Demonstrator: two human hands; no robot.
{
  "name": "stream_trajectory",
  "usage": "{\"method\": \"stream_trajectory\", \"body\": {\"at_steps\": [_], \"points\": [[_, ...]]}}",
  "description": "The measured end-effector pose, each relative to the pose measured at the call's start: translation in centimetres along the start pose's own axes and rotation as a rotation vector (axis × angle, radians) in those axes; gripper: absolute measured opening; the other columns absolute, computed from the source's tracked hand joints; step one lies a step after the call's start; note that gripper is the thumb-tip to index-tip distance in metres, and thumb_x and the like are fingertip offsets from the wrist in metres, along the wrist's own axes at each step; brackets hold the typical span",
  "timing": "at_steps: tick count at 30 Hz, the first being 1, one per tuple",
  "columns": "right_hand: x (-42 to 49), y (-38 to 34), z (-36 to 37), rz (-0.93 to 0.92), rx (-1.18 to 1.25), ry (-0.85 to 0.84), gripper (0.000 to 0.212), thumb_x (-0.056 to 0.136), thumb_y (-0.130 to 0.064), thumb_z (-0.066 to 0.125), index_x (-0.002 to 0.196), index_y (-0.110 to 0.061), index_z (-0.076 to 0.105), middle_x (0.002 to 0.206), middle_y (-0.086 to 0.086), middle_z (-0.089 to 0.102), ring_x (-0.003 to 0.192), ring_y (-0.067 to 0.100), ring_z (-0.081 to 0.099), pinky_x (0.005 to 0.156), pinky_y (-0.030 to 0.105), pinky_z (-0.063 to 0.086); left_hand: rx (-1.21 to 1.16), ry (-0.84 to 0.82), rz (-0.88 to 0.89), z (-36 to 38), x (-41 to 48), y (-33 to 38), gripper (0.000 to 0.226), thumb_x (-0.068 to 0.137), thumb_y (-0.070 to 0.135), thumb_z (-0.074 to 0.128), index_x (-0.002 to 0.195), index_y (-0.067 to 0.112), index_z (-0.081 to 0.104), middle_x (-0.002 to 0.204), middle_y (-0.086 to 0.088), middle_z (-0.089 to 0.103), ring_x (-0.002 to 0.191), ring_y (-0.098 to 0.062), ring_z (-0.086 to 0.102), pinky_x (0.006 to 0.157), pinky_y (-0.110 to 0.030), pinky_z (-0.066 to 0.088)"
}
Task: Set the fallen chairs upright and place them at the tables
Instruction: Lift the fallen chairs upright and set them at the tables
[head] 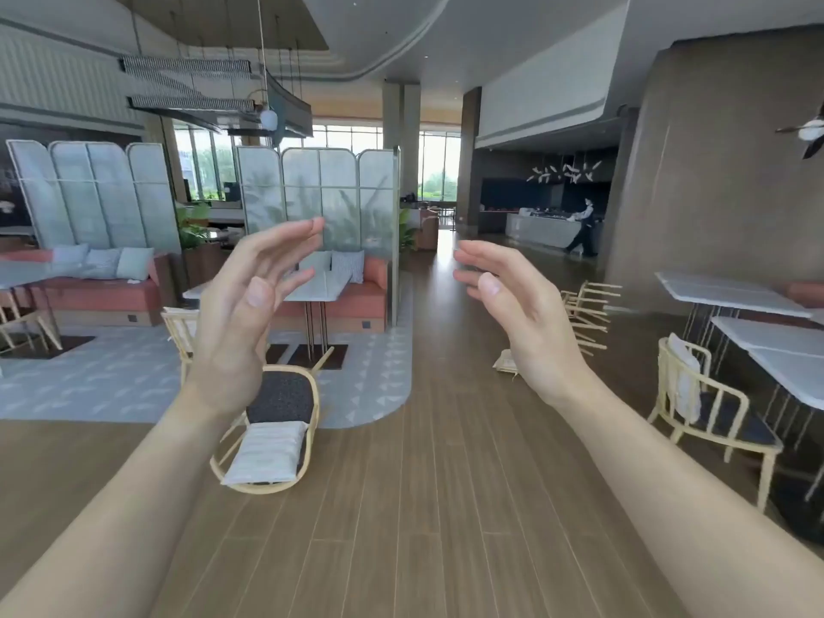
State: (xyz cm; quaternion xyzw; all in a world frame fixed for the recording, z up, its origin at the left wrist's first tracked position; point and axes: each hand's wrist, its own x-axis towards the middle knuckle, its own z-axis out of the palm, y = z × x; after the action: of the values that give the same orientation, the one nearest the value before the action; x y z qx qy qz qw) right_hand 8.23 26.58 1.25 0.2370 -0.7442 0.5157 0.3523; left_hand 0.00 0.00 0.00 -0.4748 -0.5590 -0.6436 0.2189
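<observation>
**Two chairs down, both hands empty**

Two fallen chairs lie ahead of me on a wood-plank floor [446, 506] in a large, high-ceilinged dining hall. I hold my left hand [243, 314] and right hand [512, 314] raised in front, palms facing each other, fingers spread and apart, gripping nothing.

The nearer fallen chair [272, 432] lies on its back just below my left wrist, at the edge where planks meet a pale patterned tile area [111, 385]. Its frame is curved, light bamboo-like wood, its seat dark and speckled, and a white ribbed cushion [267, 452] lies across its backrest. The farther fallen chair [586, 314] is tipped over beyond my right hand, legs pointing sideways, near white-topped tables [731, 294] on thin metal legs. An upright chair [709, 403] of the same make stands at those tables.

On the left, coral banquette sofas [102, 292] carry pale pillows before frosted, arch-topped screens [319, 194]. A person [584, 227] walks by a far counter.
</observation>
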Motion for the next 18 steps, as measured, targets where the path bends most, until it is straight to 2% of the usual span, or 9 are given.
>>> {"method": "stream_trajectory", "body": {"at_steps": [9,14,18], "points": [[6.8,9.8,8.4,0.078,0.056,-0.031,0.052,0.094,-0.049,0.055,0.138,-0.022,0.059,0.141,-0.003,0.065,0.129,0.012,0.066,0.101,0.018,0.05,0.049,0.066,-0.029,-8.0,3.1,-10.4,0.072,0.096,0.076,0.054,0.144,0.022,0.057,0.157,-0.007,0.057,0.149,-0.034,0.051,0.117,-0.054,0.045],[11.1,18.7,11.9,0.095,0.09,-0.062,0.05,0.096,-0.049,0.057,0.139,-0.023,0.059,0.145,-0.001,0.065,0.129,0.015,0.066,0.105,0.023,0.049,0.082,0.088,-0.07,-11.1,4.8,-18.7,0.068,0.096,0.076,0.055,0.142,0.027,0.06,0.156,-0.007,0.058,0.149,-0.032,0.051,0.118,-0.055,0.044],[15.2,26.8,14.9,0.085,0.14,-0.105,0.052,0.098,-0.046,0.057,0.141,-0.017,0.059,0.144,0.001,0.065,0.132,0.015,0.064,0.112,0.034,0.05,0.11,0.083,-0.101,-13.1,6.8,-26.0,0.067,0.096,0.075,0.055,0.142,0.027,0.06,0.155,-0.005,0.059,0.148,-0.032,0.052,0.118,-0.057,0.043]]}}
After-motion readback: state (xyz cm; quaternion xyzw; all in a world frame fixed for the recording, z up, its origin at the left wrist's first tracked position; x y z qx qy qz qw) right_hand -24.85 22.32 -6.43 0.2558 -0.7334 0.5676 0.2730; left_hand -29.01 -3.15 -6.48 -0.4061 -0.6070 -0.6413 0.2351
